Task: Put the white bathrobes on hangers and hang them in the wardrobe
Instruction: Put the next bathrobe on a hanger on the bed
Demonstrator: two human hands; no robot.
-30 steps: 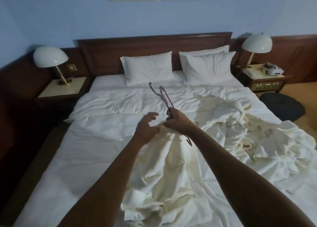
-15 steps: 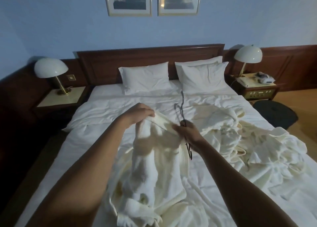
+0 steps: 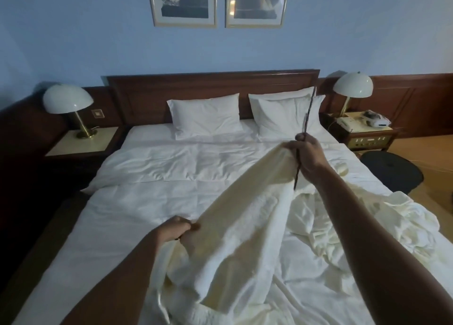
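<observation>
**Over the bed: both hands are gripping one bathrobe**

Above the white duvet of the wide bed [image 3: 152, 177], you are holding a cream-white cloth bathrobe [image 3: 240, 226] stretched between your two hands. Your right hand [image 3: 307, 156] is raised, further from you, over the right half of the bed. Its fingers are curling round one edge of the bathrobe and, in the same grip, round a thin dark hanger [image 3: 306, 126]. The hanger is showing edge-on, so it is looking like a narrow stick; its upper part is rising in front of the right white pillow [image 3: 282, 116] and its lower end is pointing down below your fist. Your left hand [image 3: 175, 229] is lower and nearer to you, and it is pinching another edge of the same bathrobe between thumb and fingers. From these two grips the cloth is hanging in a slope and its lower folds are lying on the duvet.

A second heap of cream-white bathrobe cloth [image 3: 382, 229] is lying crumpled on the right side of the bed, beside your right forearm.

At the head of the bed, the left white pillow [image 3: 206, 115] is leaning against the dark wooden headboard [image 3: 210, 86]. A white dome lamp on the left nightstand [image 3: 67, 104] and a white dome lamp on the right nightstand [image 3: 353, 86] are standing on either side. Two framed pictures [image 3: 218, 3] are hanging on the blue wall.
</observation>
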